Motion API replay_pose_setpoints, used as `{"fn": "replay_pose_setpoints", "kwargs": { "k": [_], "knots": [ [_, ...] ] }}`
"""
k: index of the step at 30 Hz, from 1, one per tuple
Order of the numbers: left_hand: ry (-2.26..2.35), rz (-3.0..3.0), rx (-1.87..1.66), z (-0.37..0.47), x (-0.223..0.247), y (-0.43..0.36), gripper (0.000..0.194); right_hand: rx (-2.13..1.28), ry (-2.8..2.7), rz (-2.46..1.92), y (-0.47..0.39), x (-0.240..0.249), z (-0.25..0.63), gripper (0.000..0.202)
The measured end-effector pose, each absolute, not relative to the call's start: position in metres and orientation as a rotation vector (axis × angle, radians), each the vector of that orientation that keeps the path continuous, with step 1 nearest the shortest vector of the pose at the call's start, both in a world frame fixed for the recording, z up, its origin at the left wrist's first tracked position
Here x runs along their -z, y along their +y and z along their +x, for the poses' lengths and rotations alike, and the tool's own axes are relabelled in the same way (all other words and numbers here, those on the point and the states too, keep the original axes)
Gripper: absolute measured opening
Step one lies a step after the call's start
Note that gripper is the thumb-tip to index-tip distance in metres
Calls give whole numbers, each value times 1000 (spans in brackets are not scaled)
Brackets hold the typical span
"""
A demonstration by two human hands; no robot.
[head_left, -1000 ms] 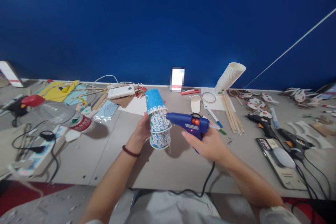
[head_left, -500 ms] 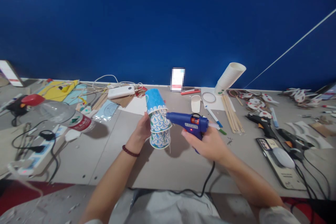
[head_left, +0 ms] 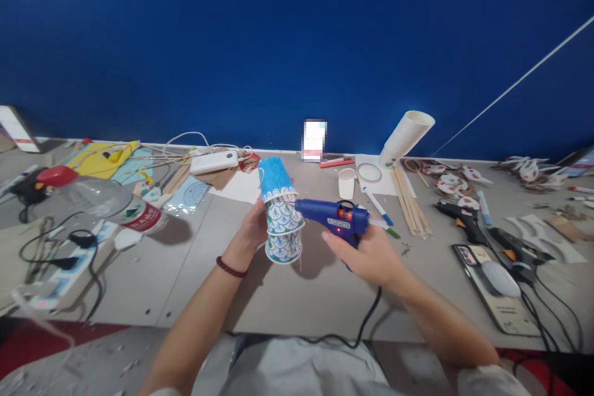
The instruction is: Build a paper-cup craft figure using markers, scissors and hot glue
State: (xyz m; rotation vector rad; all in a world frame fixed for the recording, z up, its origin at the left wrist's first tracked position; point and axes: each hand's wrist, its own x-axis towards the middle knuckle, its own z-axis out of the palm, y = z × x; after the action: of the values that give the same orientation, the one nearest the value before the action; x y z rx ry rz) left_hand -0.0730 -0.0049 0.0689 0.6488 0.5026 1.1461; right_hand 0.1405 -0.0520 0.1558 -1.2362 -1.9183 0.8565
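Note:
A stack of upside-down paper cups (head_left: 284, 216), with a plain blue cup on top and blue-and-white patterned ones below, leans slightly over the table. My left hand (head_left: 254, 223) is closed around the stack's left side, its fingertips hidden behind the cups. In my right hand (head_left: 371, 253) is a blue glue gun (head_left: 341, 218) with a small red light and a clear glue stick at its back. The gun's nozzle points left and is at the right side of the patterned cups, near the rim of the blue cup. A thin strand hangs by the lowest rim.
A plastic bottle (head_left: 116, 201) lies left, near a power strip (head_left: 78, 272). Ahead are a small white cup (head_left: 346, 184), wooden sticks (head_left: 411, 201) and tall stacked cups (head_left: 408, 136). Right are a phone (head_left: 494, 291) and black glue guns (head_left: 520, 253). A cord hangs from the blue gun.

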Motion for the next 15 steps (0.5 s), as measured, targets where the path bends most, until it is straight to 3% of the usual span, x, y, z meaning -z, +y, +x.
{"fn": "replay_pose_setpoints", "kwargs": {
  "k": [15],
  "knots": [
    [498,613,-1151,-73,-71,-5,87,-845,-1907,-1220,-52,-156,140,15]
  ]
}}
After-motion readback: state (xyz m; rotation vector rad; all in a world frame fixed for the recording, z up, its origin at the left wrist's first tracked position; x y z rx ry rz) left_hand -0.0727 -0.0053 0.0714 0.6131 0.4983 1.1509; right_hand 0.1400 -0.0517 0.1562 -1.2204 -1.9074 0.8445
